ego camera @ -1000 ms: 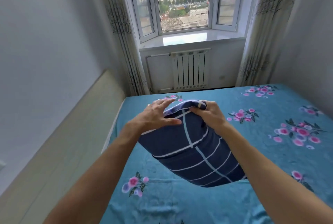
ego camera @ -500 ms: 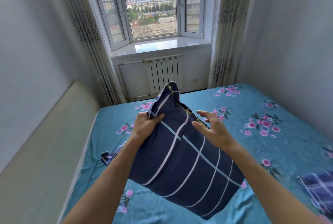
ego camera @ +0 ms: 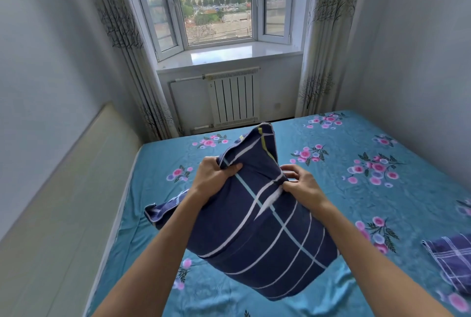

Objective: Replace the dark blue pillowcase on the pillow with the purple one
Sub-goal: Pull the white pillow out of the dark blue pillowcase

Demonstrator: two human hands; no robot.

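Note:
I hold the pillow in its dark blue pillowcase (ego camera: 260,235) with white check lines above the bed, tilted, its far end up. My left hand (ego camera: 215,176) grips a bunch of the case's fabric near the upper left. My right hand (ego camera: 299,183) pinches the case at the upper right edge. A loose flap of the case stands up between and beyond both hands. The purple checked pillowcase (ego camera: 451,263) lies flat on the bed at the right edge, partly cut off by the frame.
The bed (ego camera: 356,189) has a turquoise sheet with pink flowers. A beige headboard (ego camera: 63,214) runs along the left wall. Beyond the bed are a white radiator (ego camera: 233,97), a bay window (ego camera: 216,5) and curtains. A wall closes the right side.
My right hand went from open beside the pillow to pinching the case. My left hand keeps its grip. The view has swung right, bringing the purple pillowcase further into view.

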